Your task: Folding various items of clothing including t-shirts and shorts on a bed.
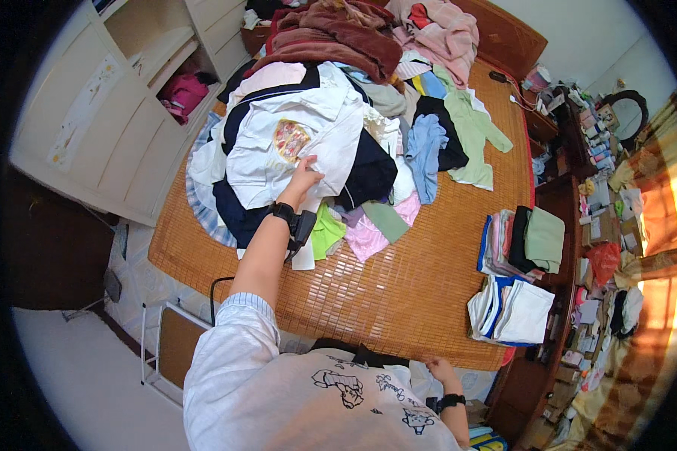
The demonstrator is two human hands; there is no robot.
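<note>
My left arm stretches out over a big heap of clothes on the bed. A white T-shirt [267, 169] with a round, colourful print lies spread on top of the heap. My left hand [306, 179] is at its lower right part, fingers closed on the cloth, which creases towards them. Dark garments [368, 171] lie under and beside the shirt. Low at the bed's near edge hangs my right hand [441, 368], fingers curled in, with nothing visible in them. Both wrists wear black bands.
Two stacks of folded clothes, one topped with green [544, 239] and one mostly white [525, 312], sit at the mat's right side. Brown blankets [331, 41] are piled at the far end. A cluttered shelf [598, 218] runs along the right; a cabinet [90, 113] stands left.
</note>
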